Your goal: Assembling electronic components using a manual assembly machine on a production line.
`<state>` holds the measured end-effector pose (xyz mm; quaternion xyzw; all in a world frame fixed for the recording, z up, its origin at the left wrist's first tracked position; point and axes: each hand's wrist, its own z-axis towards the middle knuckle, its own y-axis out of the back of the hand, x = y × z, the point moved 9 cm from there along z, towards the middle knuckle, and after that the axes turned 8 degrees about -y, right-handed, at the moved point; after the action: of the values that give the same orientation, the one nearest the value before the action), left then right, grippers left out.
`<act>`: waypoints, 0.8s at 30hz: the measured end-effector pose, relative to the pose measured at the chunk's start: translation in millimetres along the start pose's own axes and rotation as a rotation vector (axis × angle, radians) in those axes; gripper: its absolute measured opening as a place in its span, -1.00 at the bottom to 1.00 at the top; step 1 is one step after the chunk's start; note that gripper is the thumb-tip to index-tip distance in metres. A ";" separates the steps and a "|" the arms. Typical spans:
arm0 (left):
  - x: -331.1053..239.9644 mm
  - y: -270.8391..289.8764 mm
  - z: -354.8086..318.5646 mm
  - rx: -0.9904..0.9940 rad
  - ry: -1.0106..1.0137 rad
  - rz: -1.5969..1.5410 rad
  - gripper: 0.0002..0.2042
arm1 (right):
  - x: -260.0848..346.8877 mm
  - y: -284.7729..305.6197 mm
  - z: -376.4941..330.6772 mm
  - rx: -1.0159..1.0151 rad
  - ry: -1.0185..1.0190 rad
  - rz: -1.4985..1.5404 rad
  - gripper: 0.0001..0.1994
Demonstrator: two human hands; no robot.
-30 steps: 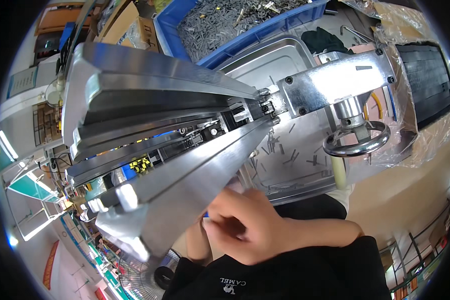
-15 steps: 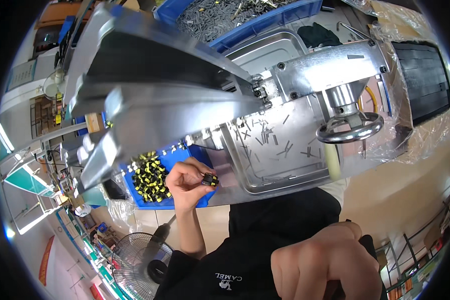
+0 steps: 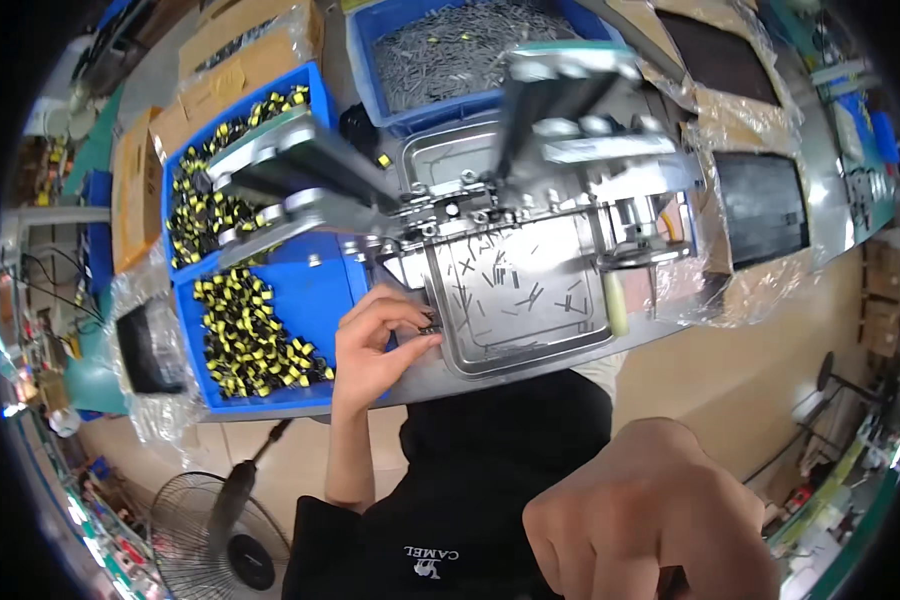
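Observation:
My left hand pinches a small black part between thumb and fingers, just beside the left rim of a metal tray. The fingers partly cover this part. Close to the camera at the lower right, my right hand is curled into a fist; whatever its fingers may hold is hidden. Dark thin strips lie scattered in the tray. Above it stands a metal bench machine, with a handwheel on its right side. Small black-and-yellow parts fill part of the blue bin left of my left hand.
A second blue bin of black-and-yellow parts stands farther back. Behind the machine sits a blue crate of grey strips. Plastic-lined cartons flank the right side. On the floor at lower left is a fan.
The view has shifted, so the machine looks smaller and both bins show more fully. The part in my left hand now shows mostly black, its yellow out of sight. My right hand remains curled.

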<state>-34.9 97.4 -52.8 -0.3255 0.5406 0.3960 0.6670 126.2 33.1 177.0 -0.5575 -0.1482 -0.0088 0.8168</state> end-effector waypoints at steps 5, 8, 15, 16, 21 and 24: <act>0.0 -11.9 12.3 0.019 0.148 0.039 -0.66 | -20.1 8.4 56.7 -0.092 -0.186 -0.220 -0.79; -3.3 -10.9 6.1 0.117 0.135 0.155 -0.61 | -40.0 21.3 70.8 0.229 -0.334 -0.225 -0.74; -13.0 -11.9 12.0 0.130 -0.002 0.016 -0.67 | -25.7 57.7 52.1 0.072 -0.396 -0.409 -0.84; -9.7 -15.9 13.0 0.172 0.049 0.038 -0.70 | -18.1 70.1 43.3 0.015 -0.277 -0.537 -0.90; 7.8 -13.4 -7.6 0.209 0.056 0.138 -0.71 | -14.4 119.1 14.2 -0.739 -0.385 -1.228 -0.65; 14.1 -12.2 -19.9 0.266 0.071 0.127 -0.67 | -24.2 143.7 20.6 -0.647 -0.532 -1.353 -0.50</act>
<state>-31.9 76.9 -70.6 -0.2131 0.6310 0.3507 0.6583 124.1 102.7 47.3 -0.5394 -0.6350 -0.4122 0.3687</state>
